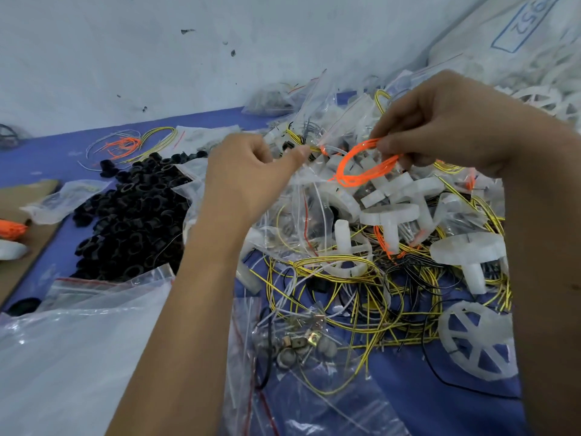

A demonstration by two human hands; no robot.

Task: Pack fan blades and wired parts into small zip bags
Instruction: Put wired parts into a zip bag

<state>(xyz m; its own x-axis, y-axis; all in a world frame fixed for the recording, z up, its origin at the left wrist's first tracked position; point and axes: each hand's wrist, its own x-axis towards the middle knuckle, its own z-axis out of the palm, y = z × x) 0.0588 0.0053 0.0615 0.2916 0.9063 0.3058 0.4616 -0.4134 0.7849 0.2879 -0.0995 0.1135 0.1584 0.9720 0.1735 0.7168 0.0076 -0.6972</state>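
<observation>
My right hand pinches a coil of orange wire and holds it above the pile. My left hand pinches the edge of a small clear zip bag just left of the coil. Beneath them lie white plastic fan blades, a spoked white wheel and tangled yellow wires on the blue table.
A heap of black rings lies at the left. Loose orange and yellow wires sit behind it. A bag of small metal parts and large clear bags lie near me. A big sack of white parts stands at the right.
</observation>
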